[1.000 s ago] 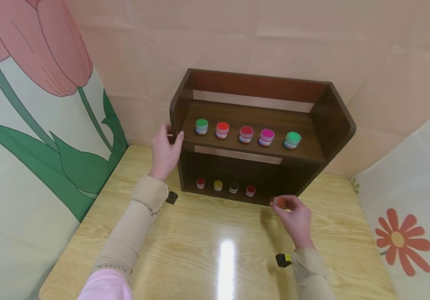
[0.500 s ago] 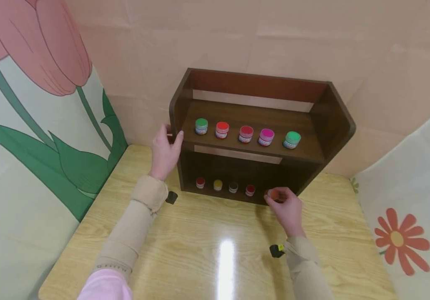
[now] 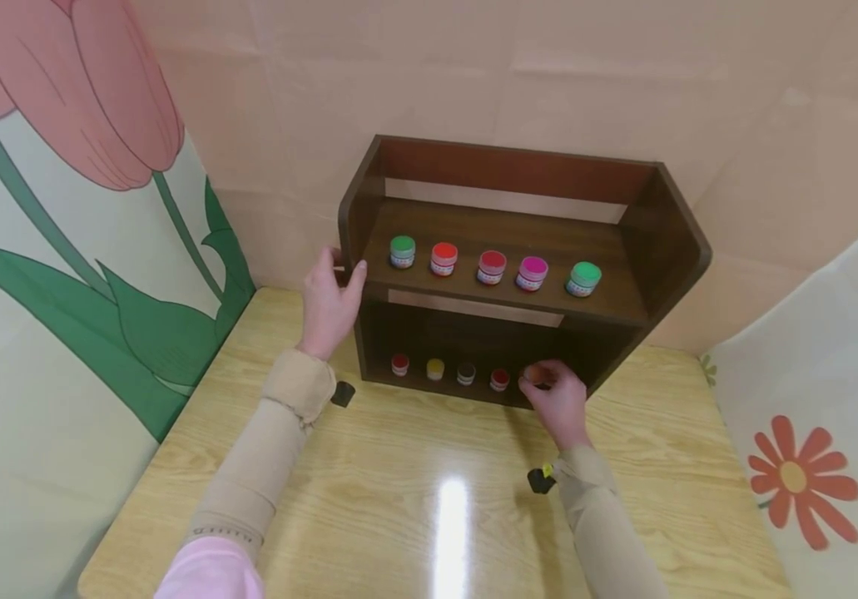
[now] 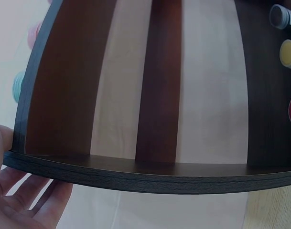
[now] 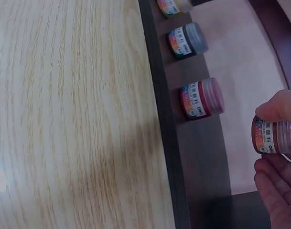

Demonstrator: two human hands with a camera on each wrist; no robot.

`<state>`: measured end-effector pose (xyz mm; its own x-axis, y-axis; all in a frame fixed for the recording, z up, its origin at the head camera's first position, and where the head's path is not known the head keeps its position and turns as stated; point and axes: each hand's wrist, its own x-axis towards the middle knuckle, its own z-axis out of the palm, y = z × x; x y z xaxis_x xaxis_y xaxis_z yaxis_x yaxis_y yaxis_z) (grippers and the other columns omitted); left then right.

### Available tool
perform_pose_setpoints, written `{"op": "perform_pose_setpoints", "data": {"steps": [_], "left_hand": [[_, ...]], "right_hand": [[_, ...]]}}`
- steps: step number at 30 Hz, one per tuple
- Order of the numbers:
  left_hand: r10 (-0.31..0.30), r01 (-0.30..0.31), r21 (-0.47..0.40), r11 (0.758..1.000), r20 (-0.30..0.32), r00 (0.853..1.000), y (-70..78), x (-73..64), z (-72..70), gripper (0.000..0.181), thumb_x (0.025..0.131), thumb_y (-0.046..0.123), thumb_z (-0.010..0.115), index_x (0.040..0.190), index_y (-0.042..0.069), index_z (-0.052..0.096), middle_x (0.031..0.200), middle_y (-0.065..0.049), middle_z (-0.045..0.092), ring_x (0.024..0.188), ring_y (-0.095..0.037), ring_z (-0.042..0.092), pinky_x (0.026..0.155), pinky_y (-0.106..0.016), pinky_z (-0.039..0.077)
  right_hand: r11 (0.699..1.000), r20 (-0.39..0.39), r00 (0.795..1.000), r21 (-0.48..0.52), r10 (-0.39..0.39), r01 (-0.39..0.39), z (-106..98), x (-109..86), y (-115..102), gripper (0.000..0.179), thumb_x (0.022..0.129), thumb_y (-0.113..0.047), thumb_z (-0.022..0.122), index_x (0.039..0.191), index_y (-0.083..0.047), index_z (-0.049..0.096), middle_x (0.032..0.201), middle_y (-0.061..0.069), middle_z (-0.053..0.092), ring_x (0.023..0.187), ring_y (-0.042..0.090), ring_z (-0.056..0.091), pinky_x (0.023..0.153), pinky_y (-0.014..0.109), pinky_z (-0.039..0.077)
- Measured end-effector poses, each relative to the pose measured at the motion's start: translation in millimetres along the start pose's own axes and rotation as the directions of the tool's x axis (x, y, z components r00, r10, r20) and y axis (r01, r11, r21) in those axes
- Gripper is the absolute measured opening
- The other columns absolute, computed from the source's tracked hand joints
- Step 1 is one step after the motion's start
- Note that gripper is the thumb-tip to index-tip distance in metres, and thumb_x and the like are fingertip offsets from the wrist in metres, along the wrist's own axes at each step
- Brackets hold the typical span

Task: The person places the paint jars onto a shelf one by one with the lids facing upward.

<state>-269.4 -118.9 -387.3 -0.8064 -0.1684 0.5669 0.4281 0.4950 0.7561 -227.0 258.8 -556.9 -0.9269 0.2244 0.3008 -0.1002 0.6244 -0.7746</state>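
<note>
My left hand [image 3: 329, 306] grips the left side panel of a dark brown two-tier wooden shelf [image 3: 499, 220], thumb at the front edge and fingers on the outer face. With thumb and fingers my right hand [image 3: 559, 403] pinches a small paint jar [image 5: 269, 136], orange-brown with a clear lid, at the right part of the lower tier. To its left on that tier stand a dark red paint jar [image 3: 499, 380], a black paint jar [image 3: 466, 375], a yellow paint jar [image 3: 435, 370] and another red paint jar [image 3: 399, 365]. The fingers partly cover the held jar.
Along the upper tier stand several paint jars, among them a green jar [image 3: 402, 252], a magenta jar [image 3: 532, 274] and a teal jar [image 3: 583, 279]. The shelf rests at the back of a wood-grain table [image 3: 369, 482], before a beige cloth backdrop [image 3: 473, 75].
My right hand has moved left and inward with the paint jar, from the shelf's front right to over the lower tier. The left hand keeps its grip on the side panel.
</note>
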Motion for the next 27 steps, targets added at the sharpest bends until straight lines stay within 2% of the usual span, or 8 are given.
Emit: {"op": "perform_pose_setpoints", "data": {"steps": [4, 12, 21, 27], "left_hand": [[-0.006, 0.006, -0.001, 1.0, 0.003, 1.0, 0.1, 0.9, 0.2, 0.024, 0.099, 0.019, 0.067, 0.108, -0.001, 0.057, 0.098, -0.017, 0.064, 0.085, -0.029, 0.066, 0.072, -0.041, 0.056], [-0.011, 0.011, 0.003, 1.0, 0.011, 1.0, 0.9, 0.5, 0.1, 0.025, 0.099, 0.02, 0.066, 0.108, -0.001, 0.056, 0.099, -0.017, 0.064, 0.085, -0.029, 0.067, 0.072, -0.041, 0.057], [-0.01, 0.01, 0.0, 1.0, 0.002, 1.0, 1.3, 1.0, 0.0, 0.025, 0.099, 0.019, 0.066, 0.108, -0.002, 0.057, 0.099, -0.017, 0.064, 0.085, -0.03, 0.067, 0.072, -0.042, 0.057], [-0.013, 0.013, 0.002, 1.0, 0.007, 1.0, 2.1, 0.5, -0.6, 0.025, 0.1, 0.019, 0.066, 0.108, -0.002, 0.057, 0.099, -0.017, 0.064, 0.086, -0.03, 0.067, 0.073, -0.041, 0.057]], "right_hand": [[0.999, 0.019, 0.999, -0.034, 0.026, -0.026, 2.6, 3.5, 4.6, 0.024, 0.084, -0.012, 0.08, 0.104, -0.006, 0.069, 0.097, 0.008, 0.073, 0.093, 0.025, 0.068, 0.083, 0.037, 0.051], [0.993, 0.022, 0.997, -0.093, 0.079, -0.076, 6.2, 1.4, 12.2, 0.025, 0.084, -0.015, 0.078, 0.103, -0.002, 0.07, 0.1, 0.016, 0.073, 0.096, 0.033, 0.067, 0.088, 0.045, 0.05], [0.988, 0.029, 0.998, -0.146, 0.062, -0.057, 12.5, -0.2, 19.9, 0.024, 0.085, -0.016, 0.076, 0.102, 0.001, 0.07, 0.099, 0.019, 0.071, 0.094, 0.038, 0.066, 0.085, 0.051, 0.05], [0.983, 0.055, 0.995, -0.167, 0.085, -0.075, 15.8, -2.1, 24.1, 0.024, 0.086, -0.016, 0.078, 0.102, 0.001, 0.071, 0.1, 0.019, 0.071, 0.096, 0.038, 0.065, 0.087, 0.051, 0.048]]}}
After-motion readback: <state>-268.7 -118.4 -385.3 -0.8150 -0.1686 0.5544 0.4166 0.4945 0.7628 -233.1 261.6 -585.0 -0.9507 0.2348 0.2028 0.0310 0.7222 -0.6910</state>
